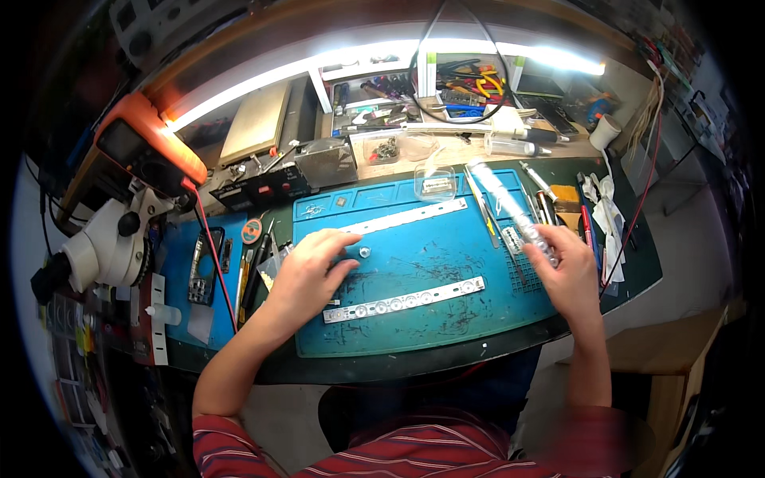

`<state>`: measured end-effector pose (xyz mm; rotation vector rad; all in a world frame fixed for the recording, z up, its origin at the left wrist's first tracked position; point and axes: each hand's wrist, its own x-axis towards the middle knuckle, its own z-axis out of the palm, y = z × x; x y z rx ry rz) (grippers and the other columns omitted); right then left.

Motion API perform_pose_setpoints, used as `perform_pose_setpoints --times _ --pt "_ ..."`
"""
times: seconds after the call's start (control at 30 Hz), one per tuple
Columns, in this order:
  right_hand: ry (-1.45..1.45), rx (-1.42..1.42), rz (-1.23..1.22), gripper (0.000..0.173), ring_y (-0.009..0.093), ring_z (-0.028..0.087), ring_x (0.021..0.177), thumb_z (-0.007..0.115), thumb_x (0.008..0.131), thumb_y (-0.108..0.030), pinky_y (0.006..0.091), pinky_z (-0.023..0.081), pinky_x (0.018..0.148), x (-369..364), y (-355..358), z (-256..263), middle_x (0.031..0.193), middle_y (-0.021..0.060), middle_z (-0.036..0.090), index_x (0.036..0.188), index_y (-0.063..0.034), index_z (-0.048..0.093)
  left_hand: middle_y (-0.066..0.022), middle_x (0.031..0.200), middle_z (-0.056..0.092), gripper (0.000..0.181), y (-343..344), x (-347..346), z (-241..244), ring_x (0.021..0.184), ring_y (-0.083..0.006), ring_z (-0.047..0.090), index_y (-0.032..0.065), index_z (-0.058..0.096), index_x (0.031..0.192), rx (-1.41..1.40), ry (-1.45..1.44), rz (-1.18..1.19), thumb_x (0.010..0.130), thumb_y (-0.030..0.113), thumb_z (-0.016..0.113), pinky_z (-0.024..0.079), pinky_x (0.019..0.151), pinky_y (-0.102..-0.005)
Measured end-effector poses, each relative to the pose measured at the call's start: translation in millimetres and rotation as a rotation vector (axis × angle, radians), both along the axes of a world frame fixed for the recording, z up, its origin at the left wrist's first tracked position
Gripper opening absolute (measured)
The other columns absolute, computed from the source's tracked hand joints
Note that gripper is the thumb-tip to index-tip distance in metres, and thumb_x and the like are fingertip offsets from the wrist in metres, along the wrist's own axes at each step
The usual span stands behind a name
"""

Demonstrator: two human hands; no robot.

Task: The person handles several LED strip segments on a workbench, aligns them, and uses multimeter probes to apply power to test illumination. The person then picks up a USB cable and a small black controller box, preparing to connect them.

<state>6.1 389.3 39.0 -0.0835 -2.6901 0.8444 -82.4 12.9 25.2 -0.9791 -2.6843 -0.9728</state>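
Note:
My right hand (565, 263) grips the lower end of a clear tube (505, 200) filled with small shiny pieces, over the right part of the blue work mat (394, 334). My left hand (317, 269) is above the mat's left part, its thumb and fingers apart, with nothing seen between them. Just right of its fingertips lies a small clear lens (364, 252). An LED strip (403, 302) with several round lenses lies nearer to me. A second white strip (412, 216) lies farther back, its left end near my left hand.
At the left stand a microscope (98, 245) and an orange multimeter (149, 146). A clear box with a razor blade (435, 184) sits at the mat's back edge. Tweezers (483, 209) lie at the right. Tool trays (373, 89) line the back shelf. A red cable crosses the left side.

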Motion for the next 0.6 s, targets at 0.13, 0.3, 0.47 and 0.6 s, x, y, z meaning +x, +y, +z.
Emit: perform_pose_setpoints --times 0.13,0.3,0.47,0.6 --pt "0.057 0.121 -0.200 0.033 0.034 0.072 0.091 0.076 0.097 -0.021 0.0427 0.057 0.080 0.9 9.2 -15.7 0.104 0.0156 0.073 0.123 -0.0025 0.072 -0.0142 0.109 0.074 0.030 15.6 -6.1 -4.3 0.100 -0.0347 0.068 0.0027 0.073 0.117 -0.050 0.138 -0.027 0.088 0.006 0.080 0.054 0.090 -0.0425" --pt "0.061 0.349 -0.220 0.033 0.032 0.069 0.095 0.079 0.094 -0.021 0.0424 0.055 0.084 1.9 8.6 -21.9 0.103 0.0130 0.070 0.123 -0.0048 0.073 -0.0127 0.105 0.074 0.026 13.0 -7.3 -7.6 0.100 -0.0329 0.069 0.0035 0.074 0.114 -0.052 0.142 -0.031 0.089 0.004 0.079 0.056 0.088 -0.0415" --pt "0.257 0.360 -0.038 0.028 0.030 0.068 0.095 0.080 0.091 -0.010 0.0401 0.056 0.082 -2.6 -17.8 -4.0 0.106 0.0102 0.070 0.118 -0.0048 0.076 -0.0073 0.103 0.073 0.026 7.6 -5.0 0.1 0.093 -0.0189 0.072 0.0033 0.074 0.117 0.064 -0.074 -0.005 0.092 0.002 0.079 0.057 0.085 -0.0317" --pt "0.219 -0.053 0.466 0.030 0.027 0.072 0.086 0.082 0.088 -0.003 0.0360 0.059 0.071 -5.4 -78.4 21.9 0.105 0.0116 0.071 0.118 -0.0048 0.076 0.0001 0.107 0.069 0.033 7.1 3.6 27.7 0.102 -0.0081 0.068 0.0019 0.069 0.129 0.560 -0.869 -0.086 0.098 0.005 0.079 0.058 0.093 -0.0278"
